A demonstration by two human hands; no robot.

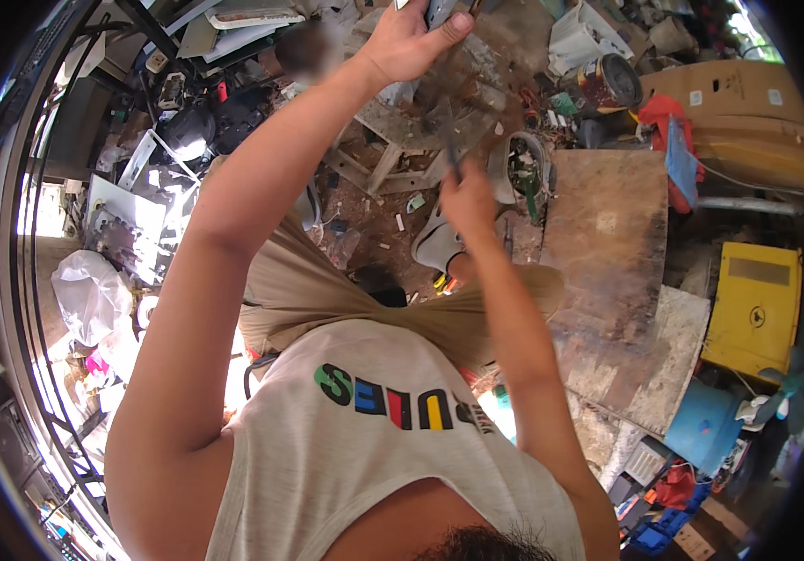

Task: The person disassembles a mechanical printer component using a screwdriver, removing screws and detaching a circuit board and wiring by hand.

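Note:
My left hand (408,45) is stretched far forward at the top edge, closed around a grey, metallic-looking piece (438,13) that the frame cuts off. Lower and to the right, my right hand (468,200) grips a tool with a slim dark handle (451,150). Motion smears the tool's far end, so its kind is unclear. That end points up over a worn, low wooden stool (385,168), below and right of my left hand. Whether the tool touches anything cannot be made out.
Right of my right hand stands a round tub (544,161) of scraps, beside a wooden board (605,224). Farther right are a cardboard box (748,140), a yellow case (753,313) and a blue container (704,425). Small debris litters the floor; clutter and a plastic bag (90,294) lie left.

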